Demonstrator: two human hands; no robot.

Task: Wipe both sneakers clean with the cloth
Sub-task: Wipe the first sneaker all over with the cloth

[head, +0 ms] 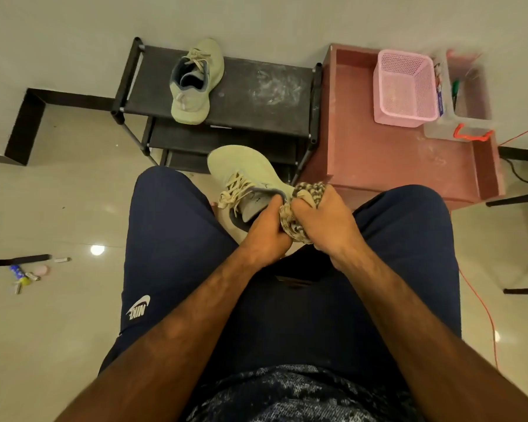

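Left hand [265,236] curled round heel collar of near sneaker [241,169]; right hand [326,223] clenched on bunched cloth [310,188] against its side; second sneaker [192,86] on rack [256,92]

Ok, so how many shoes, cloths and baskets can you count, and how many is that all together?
Pale green lace-up sneakers: 2 (one sneaker on the black shoe rack, the other sneaker gripped by the left hand)
Brown-and-cream checked cloth: 1, bunched in the right hand
Pink plastic mesh basket: 1
Total: 4
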